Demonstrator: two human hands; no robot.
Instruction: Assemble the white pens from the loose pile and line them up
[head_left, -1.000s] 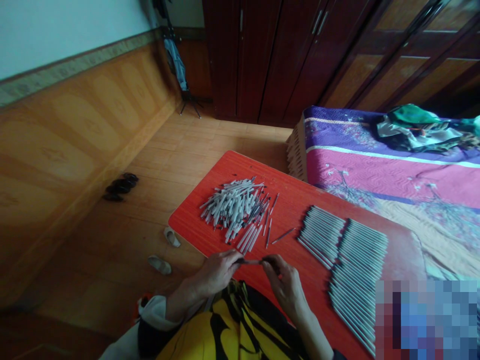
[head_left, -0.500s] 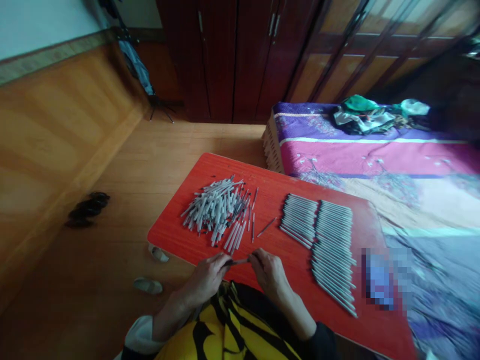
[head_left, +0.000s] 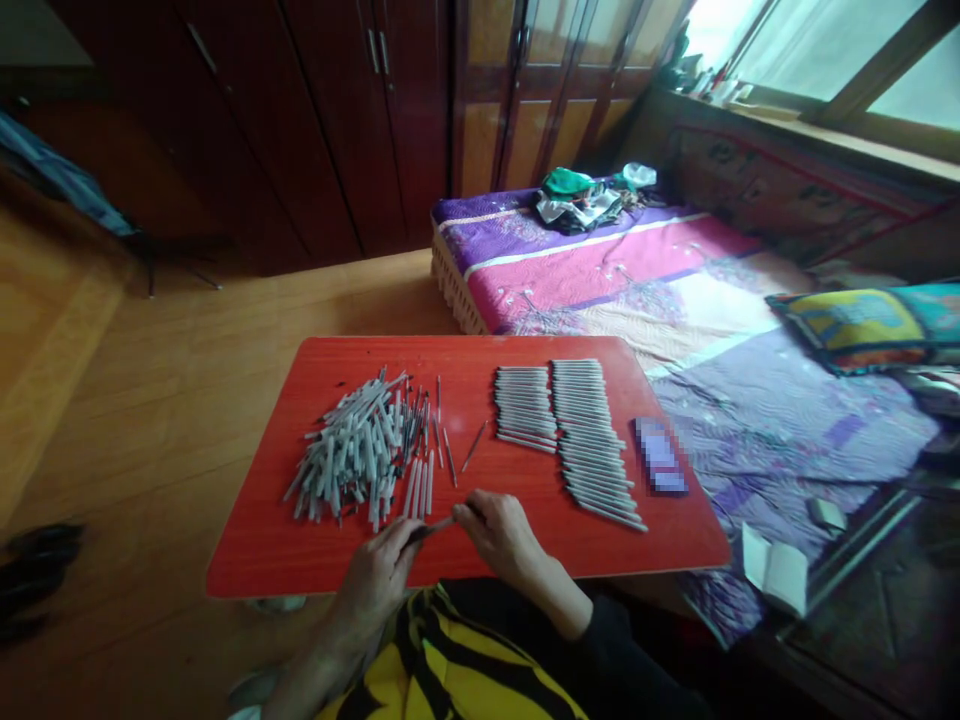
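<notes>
Both my hands are over the near edge of a red table (head_left: pixel 517 555). Between them runs a slim pen-like tube (head_left: pixel 441 525), partly hidden by the fingers. My left hand (head_left: pixel 382 560) is closed on its left end, which looks dark. My right hand (head_left: pixel 501 535) pinches the other end. Beyond my left hand lies a heap of pale pen-like tubes (head_left: pixel 349 450), with thin dark refill-like sticks (head_left: pixel 417 420) along its right side. Several pale tubes (head_left: pixel 418 485) lie side by side just past my fingers. Pale pens with dark ends (head_left: pixel 596 440) form neat rows to the right.
A blurred-out purple item (head_left: pixel 661 458) lies at the table's right side. Behind and to the right stands a bed (head_left: pixel 585 280) with clothes (head_left: pixel 581 200) and a cushion (head_left: pixel 862 325). An open notebook (head_left: pixel 776 570) lies at lower right. Dark wardrobes (head_left: pixel 352 130) line the back.
My view has swung to the right, so the table appears squarer and the window and cushion have come into view. Both hands keep hold of the tube, with little change in grip.
</notes>
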